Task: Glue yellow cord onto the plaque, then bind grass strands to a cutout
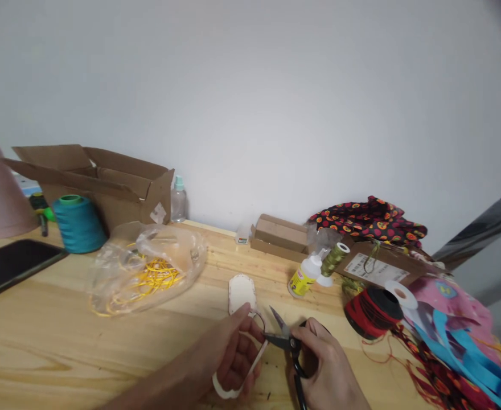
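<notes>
My left hand (229,353) pinches a thin, pale frame-like piece (221,390) with an open middle, its rounded end hanging below my fingers. A small dark loop (261,318), perhaps cord, curves up by my left fingertips. In my right hand (327,364) is a pair of black-handled scissors (294,344), blades spread apart. The lower blade reaches the pale piece and loop beside my left fingers; whether it touches them I cannot tell. Just beyond my left thumb lies a flat cream plate (242,289) with small marks along its edge.
A plastic bag of yellow cord (159,273), a teal thread cone (78,225) and an open cardboard box (118,182) stand left. A glue bottle (305,275), a green thread spool (335,259), a red cord spool (372,313) and blue ribbon (464,353) lie right.
</notes>
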The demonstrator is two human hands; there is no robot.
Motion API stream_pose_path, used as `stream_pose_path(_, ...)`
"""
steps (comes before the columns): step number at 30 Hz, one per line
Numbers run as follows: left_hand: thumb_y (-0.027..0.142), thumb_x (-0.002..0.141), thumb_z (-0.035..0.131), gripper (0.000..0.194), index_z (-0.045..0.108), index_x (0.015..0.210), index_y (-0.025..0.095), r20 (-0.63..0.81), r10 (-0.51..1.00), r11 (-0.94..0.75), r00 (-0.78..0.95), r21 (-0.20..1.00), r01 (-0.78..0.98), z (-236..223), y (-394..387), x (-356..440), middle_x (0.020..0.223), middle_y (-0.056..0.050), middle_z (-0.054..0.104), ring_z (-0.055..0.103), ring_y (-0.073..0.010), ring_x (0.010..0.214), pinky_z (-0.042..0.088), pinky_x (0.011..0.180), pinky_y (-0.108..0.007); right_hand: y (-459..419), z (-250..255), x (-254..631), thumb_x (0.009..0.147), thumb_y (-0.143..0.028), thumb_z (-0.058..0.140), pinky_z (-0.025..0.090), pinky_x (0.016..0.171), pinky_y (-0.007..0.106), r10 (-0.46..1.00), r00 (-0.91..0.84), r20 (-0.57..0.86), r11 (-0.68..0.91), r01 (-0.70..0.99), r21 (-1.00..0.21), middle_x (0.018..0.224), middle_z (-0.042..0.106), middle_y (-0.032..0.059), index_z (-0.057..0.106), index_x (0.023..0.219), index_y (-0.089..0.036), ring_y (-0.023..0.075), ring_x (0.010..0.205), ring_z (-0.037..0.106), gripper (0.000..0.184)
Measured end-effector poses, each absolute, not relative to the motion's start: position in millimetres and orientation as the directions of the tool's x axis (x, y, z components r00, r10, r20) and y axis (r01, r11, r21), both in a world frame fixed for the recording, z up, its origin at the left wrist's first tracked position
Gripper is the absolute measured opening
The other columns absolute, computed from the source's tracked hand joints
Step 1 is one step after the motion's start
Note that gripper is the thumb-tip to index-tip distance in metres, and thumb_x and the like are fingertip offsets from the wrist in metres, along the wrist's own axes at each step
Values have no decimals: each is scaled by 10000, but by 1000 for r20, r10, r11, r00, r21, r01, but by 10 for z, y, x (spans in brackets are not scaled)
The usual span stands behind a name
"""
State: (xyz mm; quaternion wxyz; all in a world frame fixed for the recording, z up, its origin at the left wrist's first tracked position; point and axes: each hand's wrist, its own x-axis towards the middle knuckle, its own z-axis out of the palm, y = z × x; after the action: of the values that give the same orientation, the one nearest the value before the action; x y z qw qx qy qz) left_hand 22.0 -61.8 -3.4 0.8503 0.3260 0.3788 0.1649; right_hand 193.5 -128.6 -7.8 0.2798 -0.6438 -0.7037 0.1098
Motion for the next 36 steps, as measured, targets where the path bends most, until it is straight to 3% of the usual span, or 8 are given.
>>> stream_pose_path(8,727,635,339,609,523,632,147,-569,544,756,616,652,-66,-50,-634,217,403,-18,519,430,-93,291,248,293,-168,-1296,-74,1913,566,-43,498,383,519,228,964,-22,266,152,865,-479,666,492,14,628,756,-189,146,612,495,273)
stream_pose_path(14,713,662,307,584,508,674,165,-543,529,750,652,658,-60,-62,-621,231,408,-10,530,443,-104,305,306,311,-180,-1299,-85,1910,552,-28,490,390,541,233,968,-25,249,141,877,-460,690,501,20,621,784,-190,158,655,507,312)
stream_pose_path(25,728,652,297,633,535,656,141,-582,473,766,661,642,17,-24,-587,142,425,-29,544,448,-92,280,205,283,-155,-1301,-75,1912,563,-29,490,390,545,239,965,-17,260,136,884,-446,684,495,24,620,771,-175,161,657,506,285)
stream_pose_path(30,695,698,249,628,534,650,138,-571,512,746,642,666,-3,-23,-623,186,410,-16,526,446,-91,284,314,300,-174,-1297,-48,1907,555,-28,492,370,520,233,969,-44,244,152,882,-446,672,491,17,622,769,-183,155,630,496,295)
stream_pose_path(36,740,645,257,636,517,655,160,-573,458,752,680,658,48,-61,-596,162,406,-14,537,442,-100,265,275,260,-167,-1284,-88,1921,550,-33,491,360,509,227,968,-8,249,130,869,-477,665,489,14,628,762,-183,149,619,492,293)
